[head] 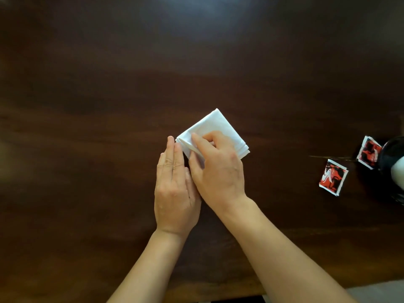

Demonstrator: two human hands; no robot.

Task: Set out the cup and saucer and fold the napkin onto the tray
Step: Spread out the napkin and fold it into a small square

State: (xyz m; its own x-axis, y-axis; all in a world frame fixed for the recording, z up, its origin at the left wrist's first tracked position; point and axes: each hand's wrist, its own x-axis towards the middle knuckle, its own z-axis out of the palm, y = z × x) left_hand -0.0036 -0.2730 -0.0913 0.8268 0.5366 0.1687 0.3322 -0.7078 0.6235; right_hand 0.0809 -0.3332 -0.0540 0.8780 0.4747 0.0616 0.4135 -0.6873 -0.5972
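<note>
My left hand lies flat on the worktop, fingers straight and together, against the near-left corner of the napkin. My right hand pinches a fold there. The napkin looks light, soft and springy, so I'd grip its creased edge.

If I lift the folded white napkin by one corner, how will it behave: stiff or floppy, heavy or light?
The napkin is probably floppy: its stacked layers lie loose at the right edge, so they may fan open. It looks thin, so likely light to lift. On the smooth wooden table it may slide when pushed.
</note>
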